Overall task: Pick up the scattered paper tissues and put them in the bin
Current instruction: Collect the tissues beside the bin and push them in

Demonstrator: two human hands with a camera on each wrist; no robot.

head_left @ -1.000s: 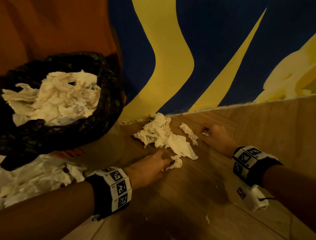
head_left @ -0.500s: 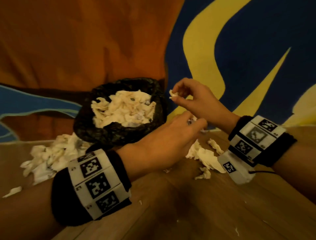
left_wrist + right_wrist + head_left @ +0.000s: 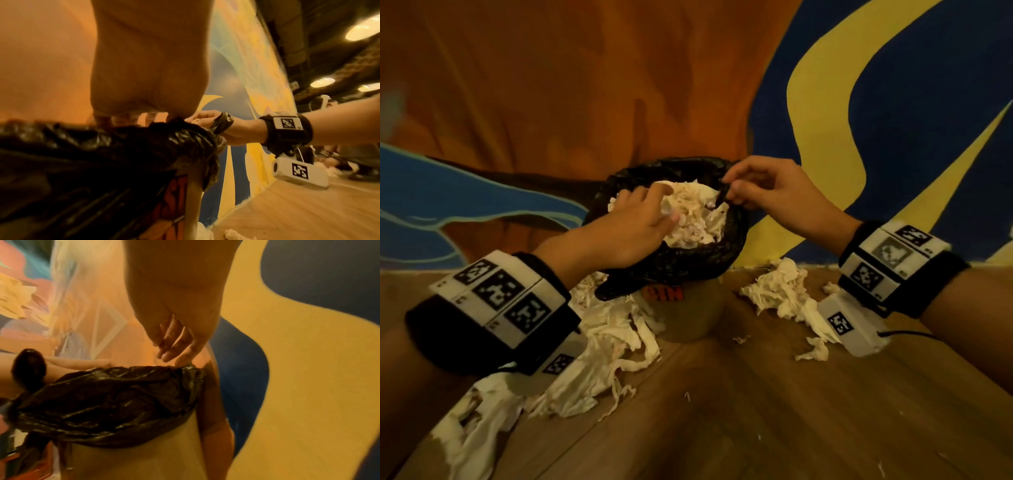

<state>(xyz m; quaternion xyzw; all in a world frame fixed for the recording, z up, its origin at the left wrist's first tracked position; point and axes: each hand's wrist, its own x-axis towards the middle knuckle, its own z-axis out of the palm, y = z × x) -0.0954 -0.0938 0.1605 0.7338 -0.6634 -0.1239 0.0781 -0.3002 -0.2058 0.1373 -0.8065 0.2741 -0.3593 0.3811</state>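
The beige bin [image 3: 683,318] with a black liner [image 3: 688,260] stands against the wall, heaped with white tissues [image 3: 698,219]. My left hand [image 3: 669,204] lies on that heap, fingers spread, a wad between thumb and forefinger. My right hand [image 3: 727,188] pinches the liner's right edge. In the left wrist view the right hand [image 3: 205,118] holds a black liner flap [image 3: 223,123]. In the right wrist view its fingertips [image 3: 174,352] sit at the liner rim [image 3: 123,394]. Loose tissues lie on the floor left [image 3: 606,342] and right [image 3: 780,294] of the bin.
A painted orange, blue and yellow wall [image 3: 585,85] rises right behind the bin. More torn tissue [image 3: 472,421] lies at the lower left, and a small scrap [image 3: 813,353] sits near my right wrist on the wooden floor [image 3: 756,411].
Both hands rose from the floor tissues to the bin. The left hand moved over the heap inside. The right hand, which held a small scrap, now pinches the liner edge.
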